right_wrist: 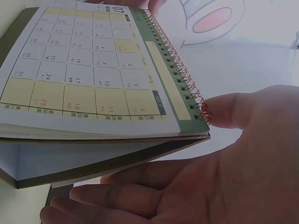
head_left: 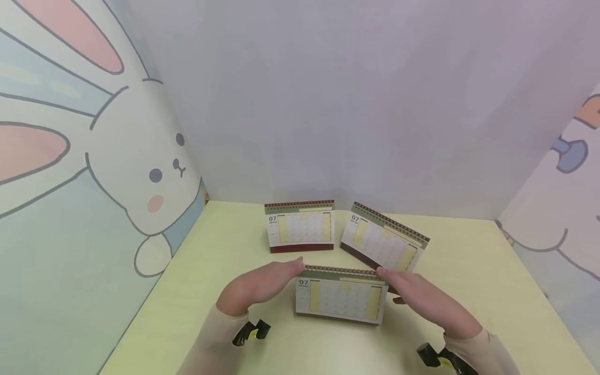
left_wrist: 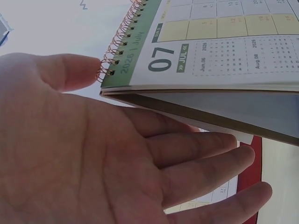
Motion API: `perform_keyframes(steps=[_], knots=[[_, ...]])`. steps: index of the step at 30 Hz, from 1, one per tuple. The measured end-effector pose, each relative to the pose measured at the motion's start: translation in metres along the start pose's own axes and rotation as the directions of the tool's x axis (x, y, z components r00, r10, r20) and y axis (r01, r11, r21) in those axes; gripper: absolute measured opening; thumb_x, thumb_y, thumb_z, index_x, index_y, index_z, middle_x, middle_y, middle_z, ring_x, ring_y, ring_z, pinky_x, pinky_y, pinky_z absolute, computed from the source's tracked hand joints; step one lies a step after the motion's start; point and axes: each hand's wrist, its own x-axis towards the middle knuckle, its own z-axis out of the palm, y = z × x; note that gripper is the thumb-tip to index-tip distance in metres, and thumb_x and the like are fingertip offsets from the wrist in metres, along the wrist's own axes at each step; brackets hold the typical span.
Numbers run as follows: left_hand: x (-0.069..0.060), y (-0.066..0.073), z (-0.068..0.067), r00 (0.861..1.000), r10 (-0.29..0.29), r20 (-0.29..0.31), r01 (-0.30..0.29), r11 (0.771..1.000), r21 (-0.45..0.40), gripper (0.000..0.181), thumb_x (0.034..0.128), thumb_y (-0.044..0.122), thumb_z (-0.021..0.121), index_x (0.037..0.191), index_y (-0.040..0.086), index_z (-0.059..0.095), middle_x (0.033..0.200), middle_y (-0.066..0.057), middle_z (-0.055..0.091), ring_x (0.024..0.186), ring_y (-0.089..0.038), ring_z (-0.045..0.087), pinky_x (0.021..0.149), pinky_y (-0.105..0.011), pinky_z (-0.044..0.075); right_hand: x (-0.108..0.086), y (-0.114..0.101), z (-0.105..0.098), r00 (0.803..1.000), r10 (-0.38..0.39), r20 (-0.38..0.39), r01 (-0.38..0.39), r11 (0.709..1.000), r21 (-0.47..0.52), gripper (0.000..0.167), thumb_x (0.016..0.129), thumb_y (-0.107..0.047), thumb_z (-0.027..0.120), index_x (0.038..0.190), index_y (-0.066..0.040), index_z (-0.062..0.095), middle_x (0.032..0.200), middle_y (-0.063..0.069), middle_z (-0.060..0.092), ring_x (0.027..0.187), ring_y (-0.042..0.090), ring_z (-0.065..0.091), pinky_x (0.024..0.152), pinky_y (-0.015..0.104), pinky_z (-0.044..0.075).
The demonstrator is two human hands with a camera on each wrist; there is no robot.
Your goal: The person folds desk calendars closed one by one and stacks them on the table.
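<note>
Rising well to the left of the left fingers (left_wrist: 205,172), a panel bearing a drawn white rabbit (head_left: 136,151) is bordering the pale yellow counter (head_left: 492,271). A light sleeve (head_left: 217,336) is running up to the left hand (head_left: 262,284), and a black wrist device (head_left: 241,334) is sitting just behind its fingers. That hand is keeping its fingers straight and slightly apart, its thumb (left_wrist: 79,72) touching the left end of a copper-coloured spiral binding (head_left: 342,269). Beyond these fingers, a desk calendar with a red base (head_left: 302,226) is standing near the back edge. Between the two hands, a spiral-bound July 2026 desk calendar (head_left: 344,299) is standing on the counter, its page facing the wearer; both sets of fingers are reaching behind its ends, though whether they are pressing its back panel, I cannot tell. Beyond the right fingers (right_wrist: 117,198), a third desk calendar with a dark brown base (head_left: 384,237) is standing at a slant, its near right corner partly hidden by the right hand (head_left: 424,299). This hand is likewise holding its fingers extended, its thumb (right_wrist: 229,109) touching the binding's right end. Behind these fingers, another black wrist device (head_left: 427,355) is resting against a light sleeve (head_left: 485,351). Farther right of them, another illustrated panel (head_left: 548,219) is rising.
</note>
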Motion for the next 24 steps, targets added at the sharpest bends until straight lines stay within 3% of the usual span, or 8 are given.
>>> perform_keyframes(steps=[7, 17, 24], knots=[[0.0015, -0.0012, 0.0004, 0.999, 0.05, 0.014, -0.05, 0.999, 0.021, 0.08, 0.1235, 0.07, 0.024, 0.184, 0.022, 0.043, 0.192, -0.004, 0.042, 0.185, -0.037, 0.03, 0.149, -0.072, 0.026, 0.0005, -0.001, 0.0005, 0.999, 0.02, -0.026, -0.021, 1.0, -0.019, 0.08, 0.126, -0.06, 0.039, 0.164, 0.006, 0.064, 0.175, 0.039, 0.055, 0.155, 0.06, 0.065, 0.116, 0.064, 0.067], [0.0044, -0.0035, 0.0018, 0.998, 0.057, 0.013, -0.058, 0.998, 0.017, 0.084, 0.1222, 0.075, 0.023, 0.185, 0.023, 0.041, 0.193, -0.003, 0.041, 0.185, -0.036, 0.029, 0.149, -0.071, 0.025, 0.0013, 0.0007, 0.0003, 0.999, -0.01, -0.049, 0.009, 0.999, -0.035, 0.077, 0.128, -0.057, 0.037, 0.162, 0.006, 0.066, 0.17, 0.035, 0.063, 0.148, 0.054, 0.071, 0.11, 0.058, 0.07], [0.0041, -0.0032, 0.0011, 0.999, 0.041, 0.015, -0.042, 0.999, 0.021, 0.084, 0.1217, 0.075, 0.024, 0.185, 0.023, 0.042, 0.193, -0.002, 0.041, 0.185, -0.038, 0.029, 0.148, -0.073, 0.026, 0.0043, 0.0013, -0.0002, 0.999, -0.024, -0.037, 0.021, 0.998, -0.063, 0.079, 0.128, -0.056, 0.035, 0.165, 0.008, 0.061, 0.173, 0.035, 0.06, 0.151, 0.056, 0.069, 0.123, 0.072, 0.059]])
